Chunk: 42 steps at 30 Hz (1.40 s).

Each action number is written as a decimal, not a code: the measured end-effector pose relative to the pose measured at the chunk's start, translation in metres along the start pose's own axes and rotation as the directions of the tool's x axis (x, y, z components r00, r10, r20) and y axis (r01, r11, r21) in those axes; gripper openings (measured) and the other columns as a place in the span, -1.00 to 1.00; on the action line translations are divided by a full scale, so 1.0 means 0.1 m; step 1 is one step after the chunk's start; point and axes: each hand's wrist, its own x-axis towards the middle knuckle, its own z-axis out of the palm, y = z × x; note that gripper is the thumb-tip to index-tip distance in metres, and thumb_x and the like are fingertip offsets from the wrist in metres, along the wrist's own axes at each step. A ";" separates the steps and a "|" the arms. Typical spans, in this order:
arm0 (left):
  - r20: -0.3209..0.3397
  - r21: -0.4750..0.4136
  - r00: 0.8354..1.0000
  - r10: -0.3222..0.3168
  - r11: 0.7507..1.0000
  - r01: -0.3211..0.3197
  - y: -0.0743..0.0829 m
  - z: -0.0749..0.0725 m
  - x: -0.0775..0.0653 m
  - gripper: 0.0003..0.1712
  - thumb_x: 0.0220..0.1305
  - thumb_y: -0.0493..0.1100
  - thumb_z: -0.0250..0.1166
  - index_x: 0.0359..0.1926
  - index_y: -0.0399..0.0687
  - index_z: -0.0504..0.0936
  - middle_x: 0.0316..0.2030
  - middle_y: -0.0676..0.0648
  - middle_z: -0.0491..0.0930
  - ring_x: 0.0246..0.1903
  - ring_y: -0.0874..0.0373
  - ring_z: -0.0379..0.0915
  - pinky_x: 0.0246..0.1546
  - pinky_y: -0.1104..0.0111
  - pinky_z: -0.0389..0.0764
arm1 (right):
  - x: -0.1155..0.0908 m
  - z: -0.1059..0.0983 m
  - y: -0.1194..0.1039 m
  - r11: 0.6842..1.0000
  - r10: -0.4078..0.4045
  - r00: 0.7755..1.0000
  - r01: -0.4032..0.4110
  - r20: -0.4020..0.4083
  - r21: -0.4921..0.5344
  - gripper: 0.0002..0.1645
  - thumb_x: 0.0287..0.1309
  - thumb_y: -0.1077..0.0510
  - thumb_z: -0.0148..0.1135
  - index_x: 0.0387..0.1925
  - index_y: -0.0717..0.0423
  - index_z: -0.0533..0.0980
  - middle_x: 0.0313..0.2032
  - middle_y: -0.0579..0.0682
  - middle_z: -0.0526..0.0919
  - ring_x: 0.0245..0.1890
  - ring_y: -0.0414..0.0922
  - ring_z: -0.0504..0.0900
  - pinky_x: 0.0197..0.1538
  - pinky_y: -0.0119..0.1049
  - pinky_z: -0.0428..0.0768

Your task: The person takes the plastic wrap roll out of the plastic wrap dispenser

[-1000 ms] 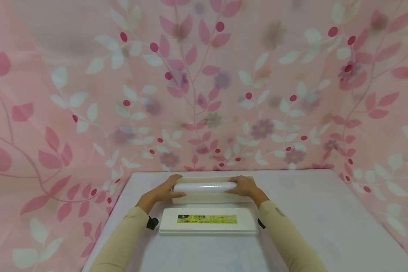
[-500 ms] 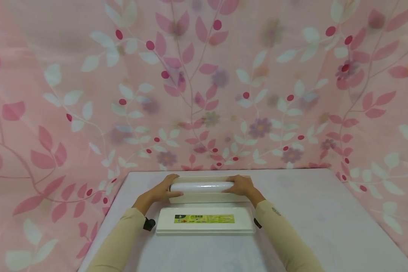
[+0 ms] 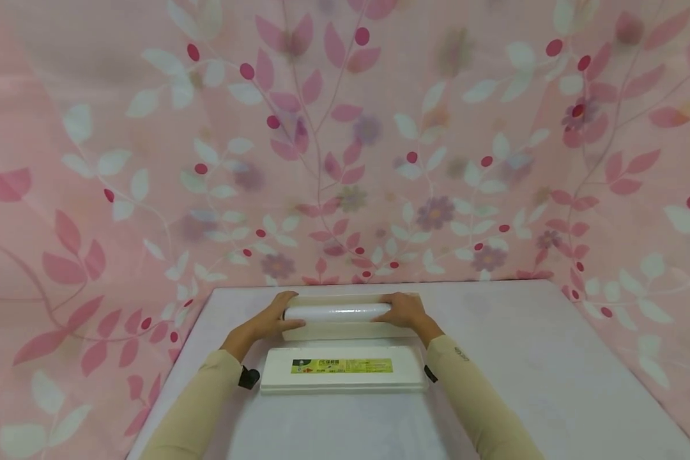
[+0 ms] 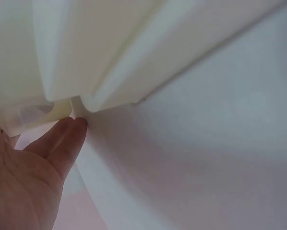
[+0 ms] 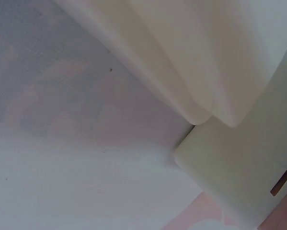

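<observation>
A white roll of cling film [image 3: 336, 313] lies lengthwise in a cream open box [image 3: 345, 331] near the far side of the table. My left hand [image 3: 270, 318] holds the roll's left end, thumb along its near side. At the other end my right hand [image 3: 407, 311] grips it, the thumb in front. In the left wrist view, fingertips [image 4: 78, 125] stand right at the corner of the pale plastic. The right wrist view shows a cream plastic end with a small slot, the hand itself mostly hidden. Nearer me lies a cream lid [image 3: 345, 380] with a yellow-green label.
A white-covered table [image 3: 494, 383] bears everything. Pink curtains [image 3: 345, 160] with leaf and flower prints hang behind it and at both sides. A black wrist device [image 3: 248, 377] sticks out beside the left sleeve, close to the lid's left end.
The whole scene shifts slightly left and up in the head view. Both hands keep their hold on the roll, and roll, box and lid stay in the same arrangement.
</observation>
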 end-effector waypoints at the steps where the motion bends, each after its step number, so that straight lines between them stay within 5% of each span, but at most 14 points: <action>1: 0.001 0.007 1.000 0.001 1.000 -0.001 0.00 0.00 0.00 0.01 0.26 0.19 0.33 0.50 -0.10 0.00 0.47 -0.24 -0.03 0.29 -0.15 0.14 0.34 -0.17 0.22 | 0.00 -0.01 -0.01 1.000 0.001 1.000 -0.001 0.001 0.002 -0.35 -0.09 -0.26 0.52 0.03 -0.07 0.65 -0.15 -0.12 0.72 -0.15 -0.11 0.55 0.08 -0.08 0.52; 8: -0.013 -0.014 0.999 0.039 0.999 -0.040 -0.01 -0.01 -0.01 0.01 0.24 0.16 0.36 0.48 -0.12 0.03 0.45 -0.29 0.03 0.31 -0.21 0.13 0.33 -0.23 0.20 | 0.00 -0.03 -0.03 1.000 -0.012 1.000 0.012 -0.002 0.010 -0.32 -0.09 -0.24 0.51 0.06 -0.01 0.64 -0.09 -0.04 0.74 -0.10 -0.07 0.58 0.13 -0.04 0.50; 14: 0.002 -0.035 1.000 0.009 0.999 -0.009 -0.01 -0.03 -0.03 0.04 0.26 0.17 0.34 0.51 -0.13 -0.03 0.49 -0.28 -0.05 0.42 -0.24 0.00 0.37 -0.25 0.09 | -0.01 -0.01 -0.03 0.999 0.034 0.999 -0.034 -0.017 -0.034 -0.26 -0.14 -0.31 0.51 0.08 -0.05 0.64 -0.06 -0.07 0.74 -0.07 -0.07 0.58 0.19 0.02 0.43; 24: 0.008 -0.135 0.998 -0.065 0.989 0.066 0.01 -0.05 -0.08 0.04 0.15 0.15 0.44 0.48 -0.01 0.07 0.41 -0.22 0.10 0.29 -0.17 0.16 0.37 -0.22 0.16 | 0.00 0.04 -0.05 0.998 0.035 0.999 -0.036 -0.026 -0.056 -0.31 -0.12 -0.33 0.49 0.05 -0.13 0.65 -0.12 -0.13 0.73 -0.08 -0.07 0.56 0.21 0.03 0.40; 32: -0.030 -0.100 0.996 -0.083 0.992 0.079 0.02 -0.07 -0.04 0.07 0.13 0.23 0.43 0.50 0.02 0.07 0.45 -0.19 0.09 0.35 -0.14 0.15 0.38 -0.19 0.16 | -0.02 0.03 -0.04 0.995 -0.012 0.998 0.006 -0.065 -0.098 -0.27 -0.11 -0.38 0.45 0.07 -0.11 0.64 -0.14 -0.13 0.76 -0.05 -0.08 0.61 0.28 0.10 0.31; 42: 0.000 -0.181 0.995 -0.101 0.978 0.100 0.03 -0.02 -0.05 0.03 0.17 0.17 0.42 0.49 0.02 0.05 0.40 -0.20 0.11 0.27 -0.13 0.17 0.35 -0.14 0.21 | -0.06 -0.03 -0.03 0.984 -0.064 0.993 0.046 -0.098 -0.175 -0.14 -0.19 -0.48 0.43 0.15 -0.19 0.61 -0.12 -0.11 0.76 -0.07 0.01 0.64 0.07 0.01 0.40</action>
